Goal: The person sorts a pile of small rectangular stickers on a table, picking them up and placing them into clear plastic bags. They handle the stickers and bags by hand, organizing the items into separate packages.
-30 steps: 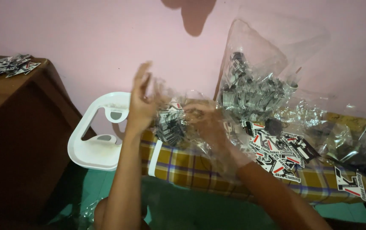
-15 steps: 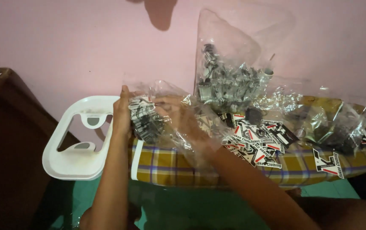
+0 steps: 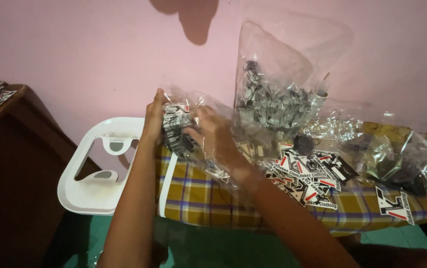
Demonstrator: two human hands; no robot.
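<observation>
Tag bundle (image 3: 176, 130) in clear bag, clasped between left hand (image 3: 154, 116), right hand (image 3: 217, 139).

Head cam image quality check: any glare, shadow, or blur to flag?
Head view: dim, warm light; glare streaks on the clear bags against the pink wall; a dark shadow patch on the wall at the top; forearms soft and blurred near the bottom edge; the wooden cabinet falls into deep shadow; the left hand and right hand on the small bag are fairly sharp.
</observation>
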